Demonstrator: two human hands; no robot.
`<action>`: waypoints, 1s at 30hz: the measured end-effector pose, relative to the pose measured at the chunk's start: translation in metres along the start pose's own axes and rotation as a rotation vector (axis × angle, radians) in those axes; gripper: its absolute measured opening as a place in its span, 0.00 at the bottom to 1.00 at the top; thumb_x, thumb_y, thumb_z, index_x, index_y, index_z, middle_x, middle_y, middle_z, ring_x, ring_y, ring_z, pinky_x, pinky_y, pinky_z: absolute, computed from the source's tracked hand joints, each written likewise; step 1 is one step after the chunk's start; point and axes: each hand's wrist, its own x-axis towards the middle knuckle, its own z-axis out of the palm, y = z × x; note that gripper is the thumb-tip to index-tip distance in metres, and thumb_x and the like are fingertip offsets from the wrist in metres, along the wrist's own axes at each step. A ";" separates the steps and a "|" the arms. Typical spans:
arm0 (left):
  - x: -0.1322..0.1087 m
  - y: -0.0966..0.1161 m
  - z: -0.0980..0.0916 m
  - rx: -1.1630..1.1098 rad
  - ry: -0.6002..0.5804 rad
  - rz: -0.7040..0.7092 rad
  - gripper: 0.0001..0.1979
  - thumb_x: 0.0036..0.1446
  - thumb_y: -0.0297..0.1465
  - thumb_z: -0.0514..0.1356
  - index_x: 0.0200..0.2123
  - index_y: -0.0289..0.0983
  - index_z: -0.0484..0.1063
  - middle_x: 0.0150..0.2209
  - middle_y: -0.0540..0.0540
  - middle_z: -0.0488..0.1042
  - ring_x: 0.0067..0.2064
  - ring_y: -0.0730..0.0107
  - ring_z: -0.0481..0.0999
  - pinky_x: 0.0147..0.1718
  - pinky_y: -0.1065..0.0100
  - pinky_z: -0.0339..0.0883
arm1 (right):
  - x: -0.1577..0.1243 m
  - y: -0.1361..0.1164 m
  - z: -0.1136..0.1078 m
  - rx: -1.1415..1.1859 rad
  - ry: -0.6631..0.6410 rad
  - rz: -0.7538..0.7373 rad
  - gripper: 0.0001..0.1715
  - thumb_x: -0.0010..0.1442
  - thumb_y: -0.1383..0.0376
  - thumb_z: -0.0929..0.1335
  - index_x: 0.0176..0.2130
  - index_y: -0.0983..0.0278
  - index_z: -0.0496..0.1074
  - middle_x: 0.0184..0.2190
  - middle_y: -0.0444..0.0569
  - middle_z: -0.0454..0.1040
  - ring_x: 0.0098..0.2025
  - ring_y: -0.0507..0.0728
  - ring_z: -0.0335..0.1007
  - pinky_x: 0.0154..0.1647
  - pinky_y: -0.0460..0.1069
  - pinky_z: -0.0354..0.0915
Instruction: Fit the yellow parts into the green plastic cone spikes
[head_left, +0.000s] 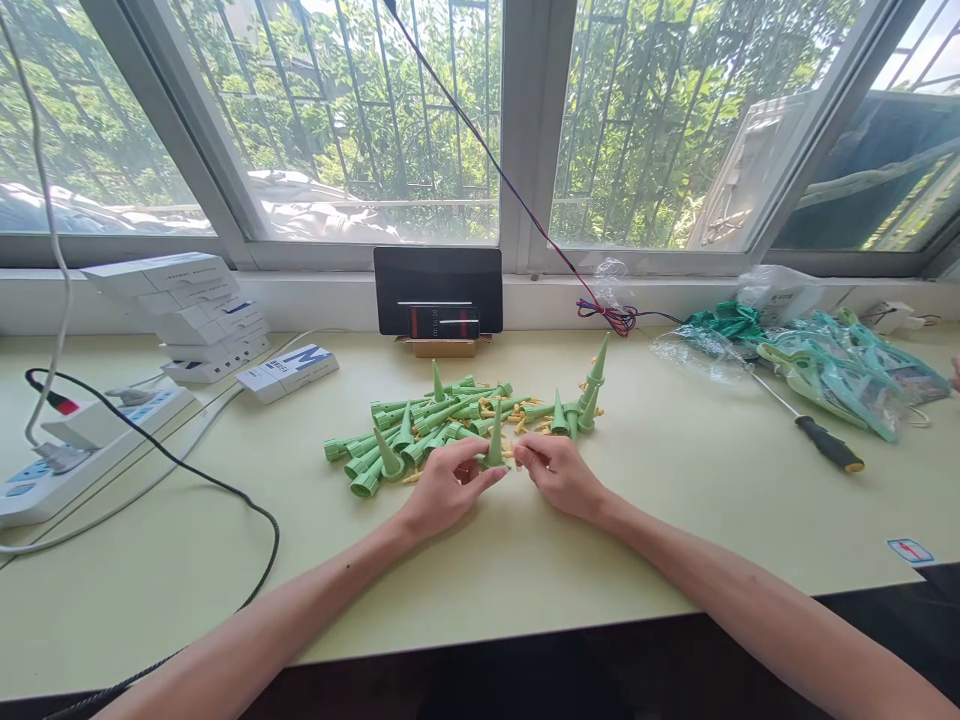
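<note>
My left hand (448,487) is closed around the wide base of a green plastic watering spike (495,437), whose tip points up. Just to its right, my right hand (561,474) has thumb and fingers pinched together; whatever is between them is too small to make out. Behind both hands spreads a pile of green spikes (442,412), most lying on their sides and several upright. Small yellowish plastic pieces (519,424) are scattered among them. At the pile's right end, some spikes (592,385) stand upright, close together.
A phone (444,322) leans against a dark tablet (439,280) at the back. White boxes (199,310), a power strip (97,450) and cables occupy the left. To the right lie a screwdriver (829,442), bagged green clips (832,365) and a red-blue wire coil (611,317).
</note>
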 end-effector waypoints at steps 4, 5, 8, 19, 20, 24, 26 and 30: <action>0.000 -0.001 0.000 -0.005 0.007 0.000 0.12 0.60 0.39 0.60 0.36 0.35 0.72 0.28 0.53 0.60 0.25 0.77 0.58 0.22 0.73 0.56 | 0.000 0.000 0.001 0.005 0.014 0.005 0.17 0.66 0.63 0.61 0.26 0.64 0.66 0.19 0.41 0.59 0.23 0.50 0.52 0.25 0.46 0.51; 0.000 -0.002 0.001 -0.007 0.010 0.000 0.12 0.60 0.39 0.60 0.37 0.36 0.72 0.28 0.52 0.60 0.25 0.77 0.58 0.22 0.73 0.56 | 0.000 0.001 0.002 0.007 0.016 0.009 0.17 0.66 0.63 0.61 0.26 0.64 0.66 0.19 0.41 0.60 0.23 0.50 0.52 0.25 0.46 0.51; 0.000 -0.003 0.001 -0.011 0.018 0.000 0.12 0.60 0.40 0.60 0.38 0.36 0.73 0.28 0.52 0.61 0.25 0.77 0.58 0.22 0.73 0.57 | 0.000 0.002 0.003 0.007 0.014 0.012 0.18 0.66 0.62 0.61 0.26 0.64 0.67 0.19 0.41 0.60 0.23 0.50 0.51 0.25 0.46 0.51; 0.000 0.000 0.002 -0.012 0.019 -0.014 0.15 0.59 0.42 0.60 0.40 0.35 0.73 0.29 0.51 0.65 0.24 0.77 0.60 0.22 0.74 0.60 | -0.001 0.003 0.002 0.006 0.012 0.013 0.20 0.67 0.59 0.60 0.26 0.64 0.65 0.20 0.41 0.58 0.23 0.50 0.51 0.25 0.47 0.51; 0.001 0.000 0.002 -0.016 0.023 -0.016 0.16 0.59 0.42 0.60 0.40 0.35 0.73 0.28 0.51 0.65 0.24 0.77 0.60 0.22 0.74 0.60 | -0.001 0.003 0.002 0.008 0.011 0.015 0.20 0.67 0.58 0.60 0.26 0.64 0.65 0.20 0.41 0.59 0.23 0.50 0.52 0.25 0.47 0.51; 0.001 0.003 0.001 -0.043 0.031 -0.044 0.16 0.58 0.42 0.61 0.41 0.35 0.73 0.26 0.51 0.67 0.23 0.76 0.61 0.22 0.73 0.62 | -0.001 0.001 0.002 0.021 0.010 0.028 0.19 0.68 0.58 0.60 0.29 0.64 0.67 0.21 0.43 0.64 0.24 0.51 0.57 0.26 0.46 0.56; 0.001 0.006 0.000 -0.069 0.011 -0.069 0.16 0.59 0.42 0.60 0.42 0.35 0.73 0.25 0.52 0.68 0.23 0.76 0.62 0.22 0.73 0.61 | -0.001 0.001 0.002 0.035 0.015 0.032 0.16 0.67 0.58 0.61 0.32 0.64 0.68 0.24 0.44 0.68 0.25 0.51 0.61 0.27 0.46 0.58; 0.002 0.012 -0.002 -0.123 -0.014 -0.116 0.16 0.59 0.41 0.60 0.43 0.35 0.73 0.21 0.54 0.65 0.21 0.77 0.61 0.19 0.74 0.58 | -0.002 0.000 0.002 0.068 0.009 0.039 0.12 0.66 0.58 0.63 0.38 0.63 0.69 0.29 0.46 0.71 0.26 0.52 0.64 0.27 0.46 0.60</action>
